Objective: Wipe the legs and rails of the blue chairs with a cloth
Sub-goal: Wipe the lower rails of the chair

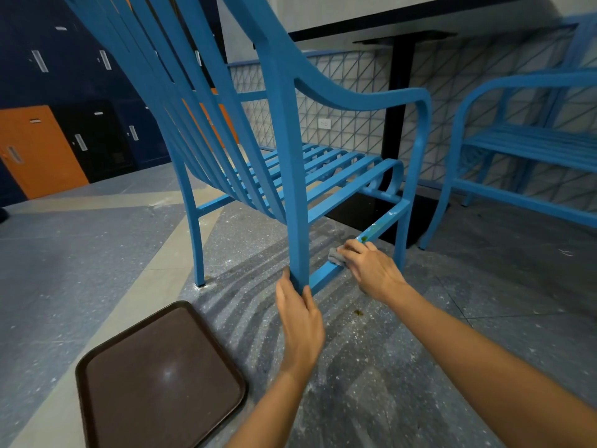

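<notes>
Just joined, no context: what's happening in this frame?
A person is cleaning a blue chair from low down near the floor. The left hand grips the bottom of the near leg, steadying it. The right hand presses a grey cloth onto the low side rail. Greenish and pale marks show on the rail just beyond the cloth. A brown tray lies on the floor to the left; a second blue chair stands to the right.
</notes>
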Motion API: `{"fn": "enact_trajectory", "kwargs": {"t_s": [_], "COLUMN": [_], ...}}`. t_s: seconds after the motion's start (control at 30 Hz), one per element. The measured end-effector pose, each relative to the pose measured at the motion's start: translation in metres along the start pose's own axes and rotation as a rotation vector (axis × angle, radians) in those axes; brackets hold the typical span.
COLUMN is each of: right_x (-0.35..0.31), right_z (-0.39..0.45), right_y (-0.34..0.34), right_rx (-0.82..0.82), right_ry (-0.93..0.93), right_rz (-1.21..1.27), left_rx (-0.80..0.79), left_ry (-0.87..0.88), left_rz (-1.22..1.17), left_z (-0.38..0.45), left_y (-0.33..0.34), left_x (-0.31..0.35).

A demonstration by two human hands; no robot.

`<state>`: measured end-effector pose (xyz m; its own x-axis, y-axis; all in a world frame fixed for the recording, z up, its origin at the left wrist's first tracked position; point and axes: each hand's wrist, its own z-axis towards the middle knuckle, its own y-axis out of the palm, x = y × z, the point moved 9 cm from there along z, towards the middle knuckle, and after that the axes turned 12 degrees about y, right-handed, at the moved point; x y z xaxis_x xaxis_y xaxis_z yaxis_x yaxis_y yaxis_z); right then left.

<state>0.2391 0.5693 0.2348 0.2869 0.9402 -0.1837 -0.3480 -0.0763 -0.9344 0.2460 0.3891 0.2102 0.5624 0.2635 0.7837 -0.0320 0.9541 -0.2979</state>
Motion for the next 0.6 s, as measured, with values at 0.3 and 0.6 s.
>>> {"fn": "enact_trajectory", "kwargs": {"t_s": [0.3, 0.6], "right_x": [-0.016, -0.021], "right_z": [-0.013, -0.009], "right_y": [-0.012, -0.006], "right_rx": [0.088, 0.105], "right_ry": [-0.118, -0.127], "right_rz": [0.038, 0.05], "left_rx": [-0.283, -0.436], "left_ry": [0.32, 0.256], "left_rz": [0.365, 0.491], "left_z": [-0.052, -0.009], "left_y": [0.046, 0.08], "left_x": [0.032, 0.022]}}
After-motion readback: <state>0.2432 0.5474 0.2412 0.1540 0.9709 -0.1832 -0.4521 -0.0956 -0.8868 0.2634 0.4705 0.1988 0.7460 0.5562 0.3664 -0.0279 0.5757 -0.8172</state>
